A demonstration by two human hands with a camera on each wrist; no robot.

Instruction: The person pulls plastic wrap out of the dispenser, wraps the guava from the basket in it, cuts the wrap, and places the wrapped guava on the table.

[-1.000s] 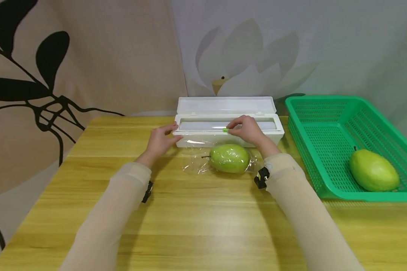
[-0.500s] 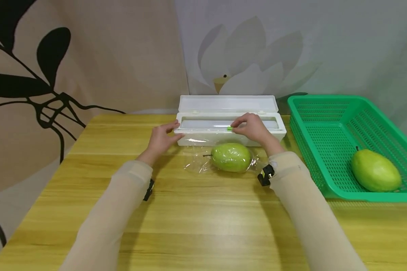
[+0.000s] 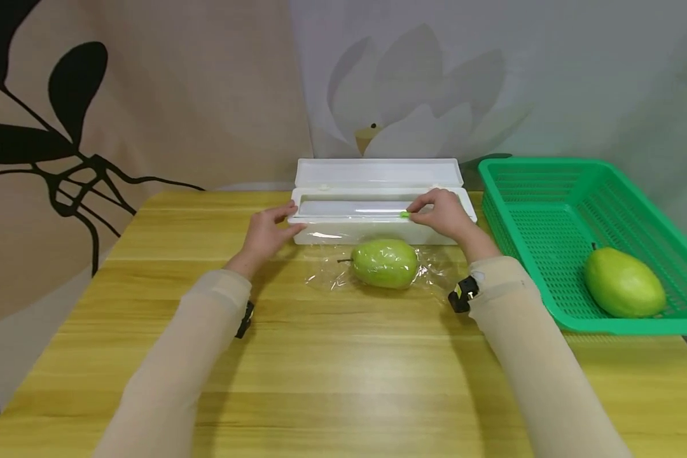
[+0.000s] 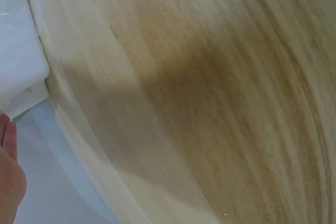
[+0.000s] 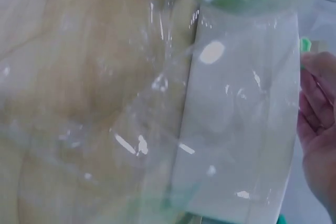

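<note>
A white cling film dispenser (image 3: 343,233) stands at the back of the table with its lid raised. My left hand (image 3: 265,234) holds its left end, thumb at the front and fingers at the top edge. The thumb and fingers of my right hand (image 3: 443,215) pinch a small green slide cutter (image 3: 404,214) on the dispenser's front rim, right of its middle. Clear cling film (image 3: 324,270) hangs over the front and covers a green, mango-like fruit (image 3: 384,263) lying before it. In the right wrist view, film (image 5: 142,87) spreads over the dispenser's front and the table.
On the right, a green plastic basket (image 3: 555,323) holds another yellow-green fruit (image 3: 624,283). The wooden table (image 3: 320,381) extends in front of the dispenser. A patterned curtain (image 3: 217,95) hangs right behind the table's back edge.
My right hand has slid the green cutter rightward along the dispenser's rim. My left hand stays at the left end. More film shows to the right of the wrapped fruit.
</note>
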